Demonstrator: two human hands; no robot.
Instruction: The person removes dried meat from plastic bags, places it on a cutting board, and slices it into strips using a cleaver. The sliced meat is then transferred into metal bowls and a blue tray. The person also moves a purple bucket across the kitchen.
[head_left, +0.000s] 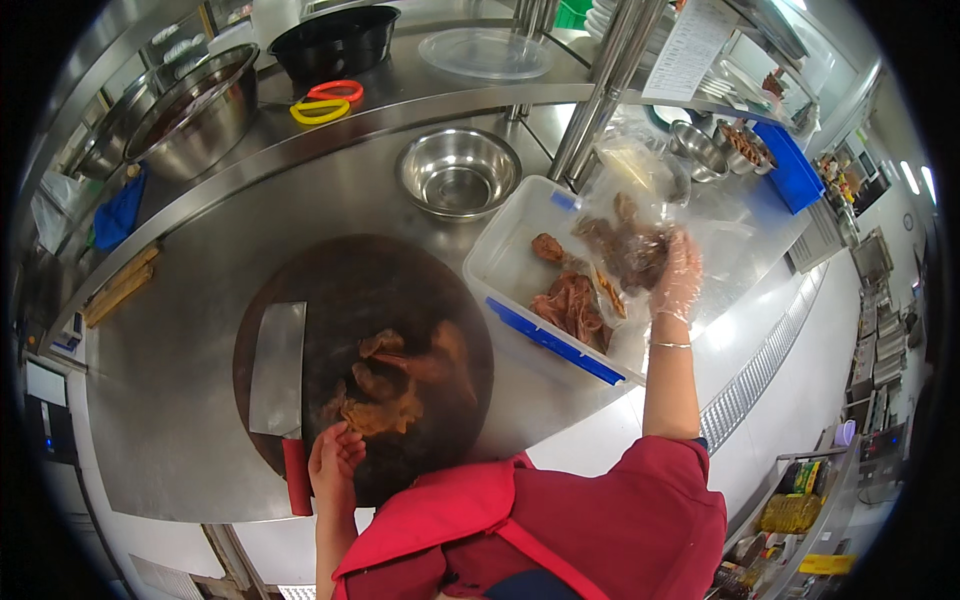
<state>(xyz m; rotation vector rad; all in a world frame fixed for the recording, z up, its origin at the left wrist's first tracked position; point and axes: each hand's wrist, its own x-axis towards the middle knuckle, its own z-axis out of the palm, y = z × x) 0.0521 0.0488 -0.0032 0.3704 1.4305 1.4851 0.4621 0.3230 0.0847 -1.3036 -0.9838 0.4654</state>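
My right hand (679, 274), in a clear plastic glove, grips a clear plastic bag (626, 247) with dark brown meat pieces inside. The bag hangs over the right side of a clear plastic bin (499, 251), where reddish-brown meat (570, 304) lies. At the near edge of a round dark chopping block (315, 270), my bare left hand (337, 459) is half curled, with nothing visible in it. Its fingertips are by a yellowish-brown cooked piece (386, 412); contact is unclear. More brown meat (442, 364) lies on the block. A cleaver (277, 367) with a red handle rests at its left.
Behind the bin is a steel bowl (459, 172). A raised shelf carries scissors (326, 101) with red and yellow handles, a black tub (337, 45), a plastic lid (486, 54) and a large steel bowl (195, 112). Metal posts (600, 97) rise behind the bin; a blue tray (787, 169) is farther right.
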